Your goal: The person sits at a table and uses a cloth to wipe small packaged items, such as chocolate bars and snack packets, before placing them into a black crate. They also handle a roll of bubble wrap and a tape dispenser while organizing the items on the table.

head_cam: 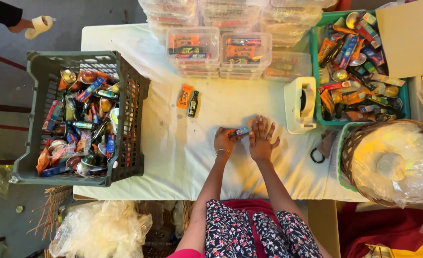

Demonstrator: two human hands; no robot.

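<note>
— What do I have in the hands right now?

— My left hand [224, 141] is closed around one end of a small blue packet [242, 131], near the middle of the white bench [173, 157]. Its long axis runs roughly left to right, tilted slightly up toward the right. My right hand [260, 138] lies open and flat, fingers spread, touching the packet's right end.

— What sits around them?

— An orange packet [184, 96] and a dark sachet [193, 104] lie side by side further up the bench, both nearly upright. A cream tape dispenser [301, 105] stands just right of my hands, a grey crate [44, 71] on the left, and clear lidded boxes [218, 50] at the far edge.
</note>
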